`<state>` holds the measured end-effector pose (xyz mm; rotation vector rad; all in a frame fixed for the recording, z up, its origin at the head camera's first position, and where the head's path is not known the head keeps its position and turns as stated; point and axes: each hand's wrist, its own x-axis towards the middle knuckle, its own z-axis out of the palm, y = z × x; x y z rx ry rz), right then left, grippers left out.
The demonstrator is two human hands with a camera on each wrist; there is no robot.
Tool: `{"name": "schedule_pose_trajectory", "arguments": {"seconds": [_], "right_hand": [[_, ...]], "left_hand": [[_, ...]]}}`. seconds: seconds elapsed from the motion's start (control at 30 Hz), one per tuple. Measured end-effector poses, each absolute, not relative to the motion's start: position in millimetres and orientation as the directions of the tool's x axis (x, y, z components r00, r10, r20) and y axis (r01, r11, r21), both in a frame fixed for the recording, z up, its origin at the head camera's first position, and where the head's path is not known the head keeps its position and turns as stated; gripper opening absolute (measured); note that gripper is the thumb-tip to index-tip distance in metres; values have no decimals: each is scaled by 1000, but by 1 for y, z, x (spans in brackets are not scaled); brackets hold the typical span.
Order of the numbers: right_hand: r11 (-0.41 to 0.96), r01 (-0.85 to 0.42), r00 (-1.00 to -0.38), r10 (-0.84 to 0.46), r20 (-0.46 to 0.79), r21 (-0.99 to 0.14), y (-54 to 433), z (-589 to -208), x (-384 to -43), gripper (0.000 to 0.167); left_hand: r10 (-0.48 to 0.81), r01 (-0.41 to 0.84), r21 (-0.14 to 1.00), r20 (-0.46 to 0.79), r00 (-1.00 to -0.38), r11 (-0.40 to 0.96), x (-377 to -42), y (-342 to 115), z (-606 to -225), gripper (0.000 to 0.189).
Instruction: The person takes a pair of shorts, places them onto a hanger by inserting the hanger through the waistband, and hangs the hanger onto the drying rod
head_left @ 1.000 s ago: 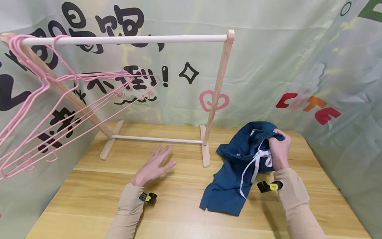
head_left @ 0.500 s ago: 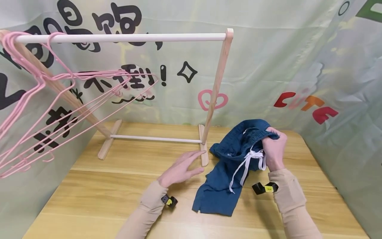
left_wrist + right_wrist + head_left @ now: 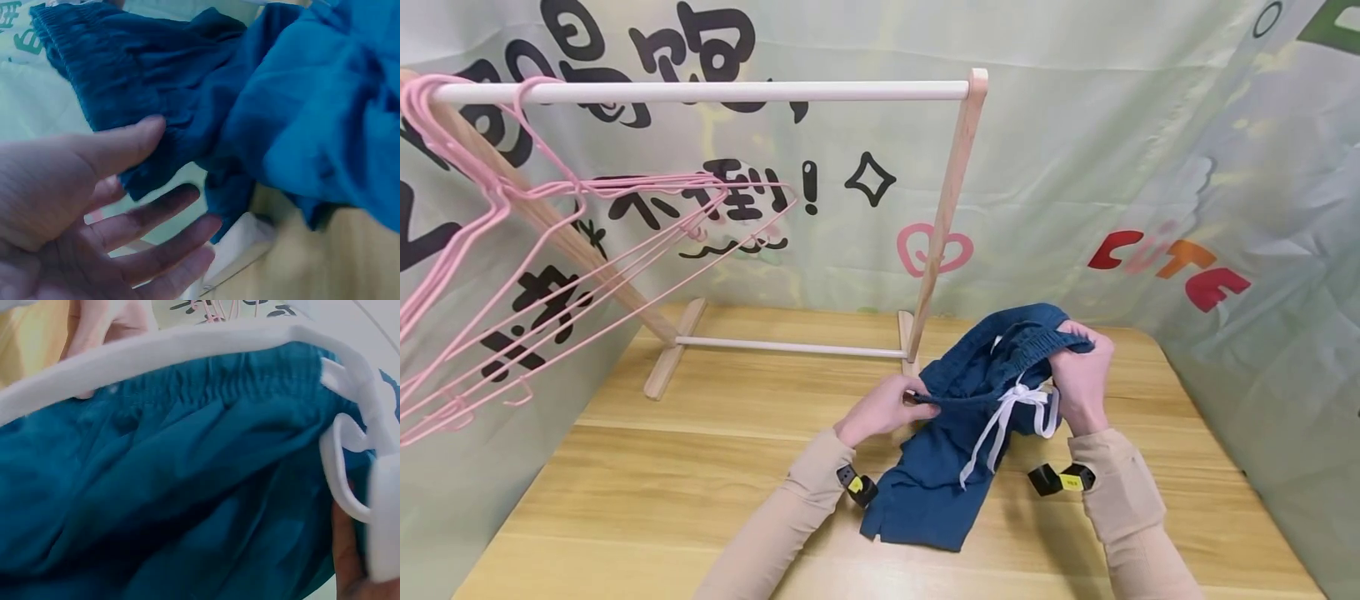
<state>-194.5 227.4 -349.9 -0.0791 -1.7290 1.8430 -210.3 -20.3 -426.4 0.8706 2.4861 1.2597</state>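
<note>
Dark blue shorts [image 3: 928, 496] with a gathered elastic waistband [image 3: 1026, 343] and a white drawstring [image 3: 1030, 396] tied in a bow sit right of centre in the head view. One leg lies spread toward the front. My right hand [image 3: 1084, 375] grips the right end of the waistband, holding it raised. At the left end, my left hand [image 3: 887, 408] pinches the waistband edge. The left wrist view shows the thumb [image 3: 140, 140] on top of the cloth, the index finger partly hidden behind it, and the other fingers loosely extended. Drawstring and cloth fill the right wrist view.
A wooden rack with a white top rail [image 3: 737, 92] stands at the back left; its right foot [image 3: 910, 367] is close behind my left hand. Several pink hangers [image 3: 580, 187] hang at its left end. A printed curtain [image 3: 1045, 150] borders the wooden table [image 3: 647, 492].
My left hand has moved right from beside the rack's base to the shorts and taken hold of the waistband. My right hand has shifted slightly left with the shorts.
</note>
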Motion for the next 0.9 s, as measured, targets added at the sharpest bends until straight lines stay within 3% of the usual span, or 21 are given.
{"name": "schedule_pose_trajectory", "arguments": {"seconds": [0.13,0.27,0.43,0.53,0.7,0.9], "right_hand": [[-87,-496,-793,450,410,-864,230,-345,-193,39],[-164,-590,-756,456,470,-791,234,-338,-194,36],[-107,-622,-724,456,517,-776,241,-329,-195,29],[53,-619,-695,428,578,-784,246,-323,-194,21],[371,-597,-602,378,703,-711,248,-311,-196,19],[406,-686,-447,419,790,-604,238,-286,-197,19]], "left_hand": [[525,386,802,107,-844,457,-212,-29,-418,29],[420,342,855,165,-893,391,-214,-37,-404,19],[264,195,971,154,-952,139,-219,-50,-375,13],[189,200,980,199,-962,-14,-222,-61,-350,16],[73,423,903,428,-901,-79,-222,-73,-307,18],[-22,688,726,687,-726,-29,-216,-79,-262,12]]}}
